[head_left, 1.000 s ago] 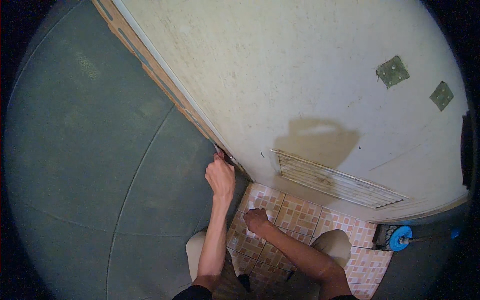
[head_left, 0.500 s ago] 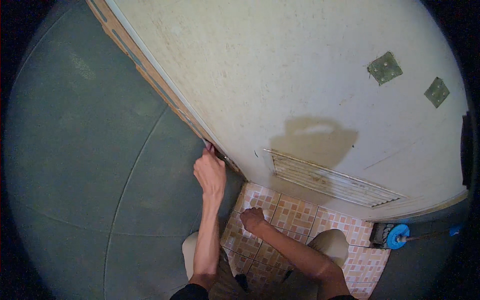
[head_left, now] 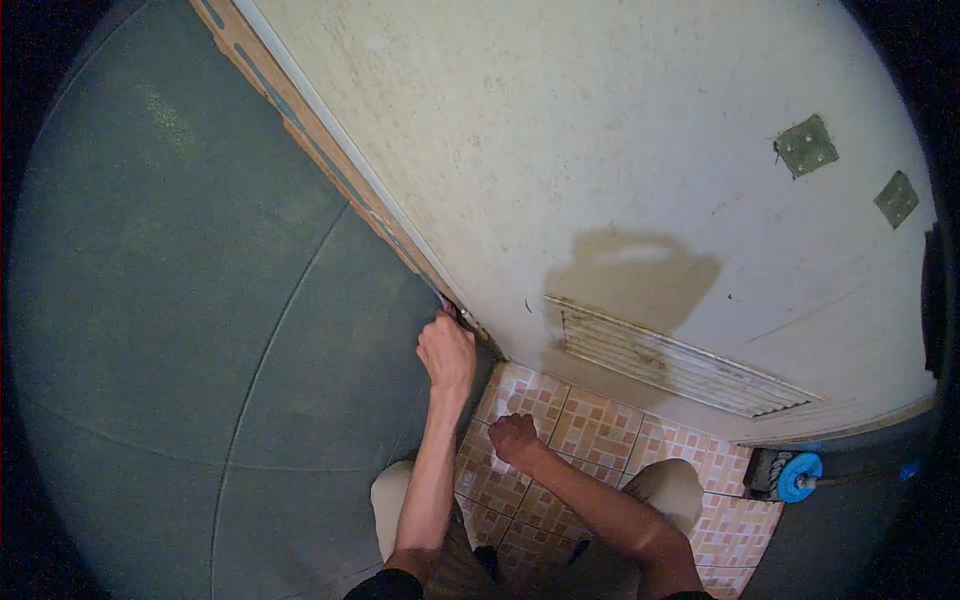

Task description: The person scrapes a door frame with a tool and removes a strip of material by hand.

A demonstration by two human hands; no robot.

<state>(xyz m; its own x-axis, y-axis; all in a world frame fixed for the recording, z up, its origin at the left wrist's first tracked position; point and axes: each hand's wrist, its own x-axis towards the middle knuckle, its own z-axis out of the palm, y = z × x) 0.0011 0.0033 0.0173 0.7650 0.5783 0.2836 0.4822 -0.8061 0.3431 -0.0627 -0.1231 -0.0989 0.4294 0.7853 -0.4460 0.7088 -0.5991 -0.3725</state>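
Slim pale item, centre of frame: kind unclear, mostly hidden; pinched in closed left hand, beside wooden strip. Right hand, lower centre: curled; contents, if any, indiscernible.

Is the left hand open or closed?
Closed: the left hand is curled into a fist, a thin pale thing poking out beside the brown strip, too small to name.

Left hand forward, right hand curled.
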